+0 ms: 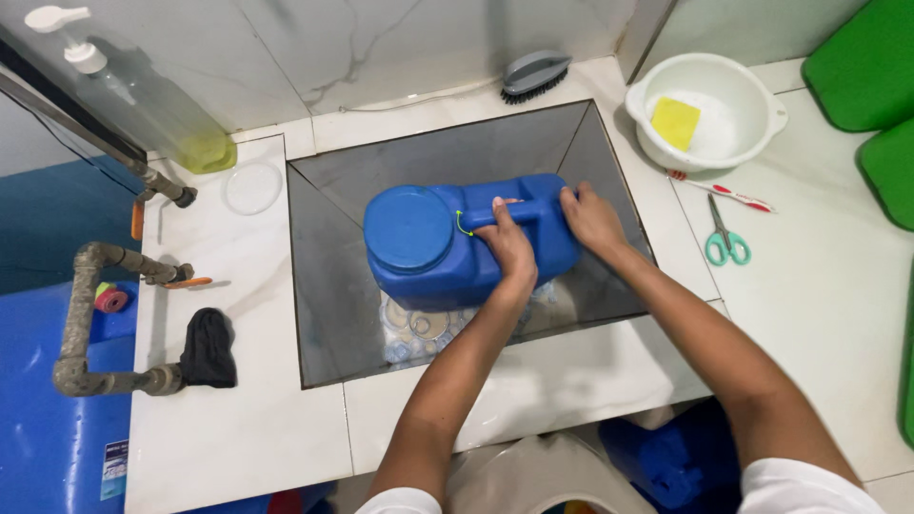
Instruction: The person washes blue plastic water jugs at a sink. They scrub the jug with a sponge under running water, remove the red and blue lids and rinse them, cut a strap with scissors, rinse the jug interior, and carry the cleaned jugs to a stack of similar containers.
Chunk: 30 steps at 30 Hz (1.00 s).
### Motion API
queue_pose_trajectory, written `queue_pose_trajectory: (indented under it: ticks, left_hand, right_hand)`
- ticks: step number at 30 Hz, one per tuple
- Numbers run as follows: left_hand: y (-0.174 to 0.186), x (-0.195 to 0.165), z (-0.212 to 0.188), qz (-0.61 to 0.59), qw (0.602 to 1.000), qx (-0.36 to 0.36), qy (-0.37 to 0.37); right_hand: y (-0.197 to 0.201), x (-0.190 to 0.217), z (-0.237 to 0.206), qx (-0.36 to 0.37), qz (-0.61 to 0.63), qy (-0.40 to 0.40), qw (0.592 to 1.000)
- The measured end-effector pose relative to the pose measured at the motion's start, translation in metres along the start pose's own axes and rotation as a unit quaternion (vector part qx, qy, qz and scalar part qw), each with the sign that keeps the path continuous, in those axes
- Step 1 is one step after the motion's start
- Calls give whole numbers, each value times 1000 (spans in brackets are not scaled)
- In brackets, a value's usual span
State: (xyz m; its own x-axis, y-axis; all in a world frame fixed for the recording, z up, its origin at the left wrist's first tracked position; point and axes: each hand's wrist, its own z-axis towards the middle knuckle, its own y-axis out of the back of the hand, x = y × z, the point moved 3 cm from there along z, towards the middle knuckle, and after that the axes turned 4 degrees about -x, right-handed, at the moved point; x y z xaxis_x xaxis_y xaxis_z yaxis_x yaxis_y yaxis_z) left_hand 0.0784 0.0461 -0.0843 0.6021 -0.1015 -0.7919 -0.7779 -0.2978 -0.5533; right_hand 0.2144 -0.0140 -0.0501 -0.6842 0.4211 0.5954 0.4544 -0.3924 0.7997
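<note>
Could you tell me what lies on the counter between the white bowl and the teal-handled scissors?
In the head view, a red-and-white toothbrush lies on the counter between the white bowl and the scissors.

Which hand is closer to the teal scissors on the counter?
Right. The right hand rests on the blue jug's end, on the side toward the scissors; the left hand grips the jug's handle, farther away.

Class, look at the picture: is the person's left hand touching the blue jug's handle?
Touching. The head view shows the left hand with its fingers wrapped over the handle of the blue jug.
</note>
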Motion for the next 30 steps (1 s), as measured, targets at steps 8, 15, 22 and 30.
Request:
queue_pose_trajectory:
  ticks: [8, 15, 22, 30]
  left_hand:
    - [8, -21, 61, 57, 991, 106, 56]
    - [3, 0, 16, 18, 999, 3, -33]
    - [-18, 44, -54, 112, 986, 113, -44]
    - [34, -23, -9, 93, 914, 254, 301]
  right_hand:
    - [6, 37, -24, 48, -168, 489, 855]
    - [-13, 26, 5, -102, -98, 3, 990]
    - [39, -49, 49, 309, -162, -40, 936]
    - [121, -98, 146, -120, -87, 14, 989]
